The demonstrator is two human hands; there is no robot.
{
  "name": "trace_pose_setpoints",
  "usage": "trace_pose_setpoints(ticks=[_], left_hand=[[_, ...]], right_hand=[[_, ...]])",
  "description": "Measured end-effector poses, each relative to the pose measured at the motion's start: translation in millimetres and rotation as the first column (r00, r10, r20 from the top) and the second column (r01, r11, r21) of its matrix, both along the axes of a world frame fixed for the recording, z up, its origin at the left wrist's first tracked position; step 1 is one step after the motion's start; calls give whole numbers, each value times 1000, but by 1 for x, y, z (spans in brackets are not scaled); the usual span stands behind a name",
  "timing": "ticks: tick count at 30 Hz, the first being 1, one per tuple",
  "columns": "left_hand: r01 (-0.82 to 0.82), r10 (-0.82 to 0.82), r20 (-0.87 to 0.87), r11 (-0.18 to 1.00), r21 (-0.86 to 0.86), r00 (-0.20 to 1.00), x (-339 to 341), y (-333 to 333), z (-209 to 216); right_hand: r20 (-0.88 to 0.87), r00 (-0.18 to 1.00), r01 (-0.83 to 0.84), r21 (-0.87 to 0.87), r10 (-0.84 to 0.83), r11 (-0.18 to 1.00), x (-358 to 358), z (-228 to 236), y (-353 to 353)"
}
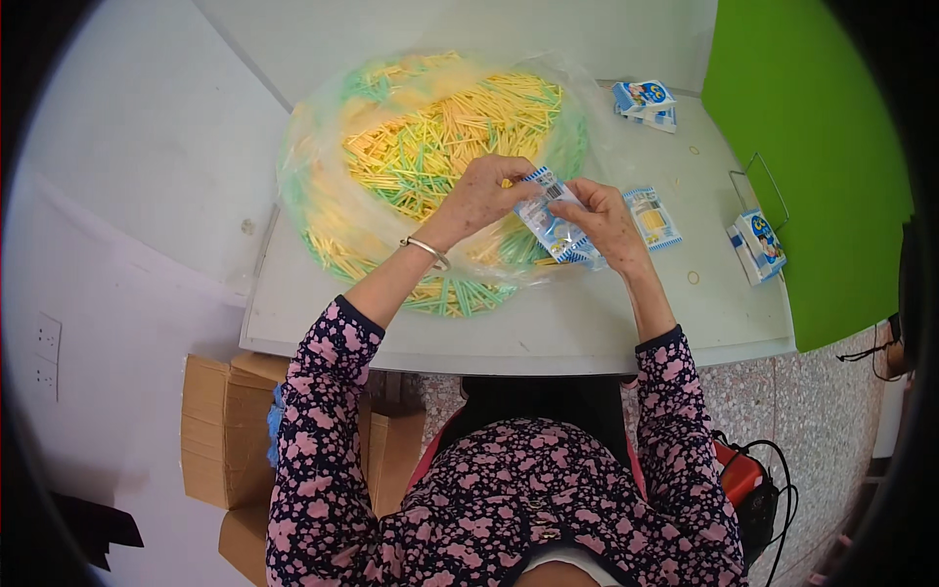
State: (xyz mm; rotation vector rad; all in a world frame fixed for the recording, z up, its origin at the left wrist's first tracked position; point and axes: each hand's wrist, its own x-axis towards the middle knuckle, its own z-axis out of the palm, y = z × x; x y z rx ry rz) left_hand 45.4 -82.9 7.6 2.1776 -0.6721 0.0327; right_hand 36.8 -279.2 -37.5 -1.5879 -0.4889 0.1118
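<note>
Both my hands hold a small blue-and-white printed packet [554, 227] above the table, over the right edge of a big clear plastic bag [318, 201]. My left hand [486, 199] is closed, pinching the packet's upper left end. My right hand [608, 227] grips its right side, thumb lying across the front. Inside the bag lies a heap of thin yellow, orange and green sticks [440, 147]. Just beyond my right hand another blue-and-white packet [652, 217] lies flat on the table. Whether the held packet is open cannot be made out.
Small blue-and-white boxes stand at the back right [643, 96] and by the table's right edge [758, 247], near a bent wire stand [763, 186]. Rubber bands lie on the white table [587, 328]. A green panel [812, 176] closes the right side. Cardboard boxes [227, 430] stand below left.
</note>
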Motion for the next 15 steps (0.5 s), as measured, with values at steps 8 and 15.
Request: trace_pose_setpoints(ticks=[8,15], left_hand=[[-201,139,378,971,129,915,-32,2,-19],[-87,52,385,994,73,922,4,48,-10]], right_hand=[[-91,995,-38,-32,35,999,-11,-4,0],[-63,997,-33,-2,33,999,-8,-8,1]])
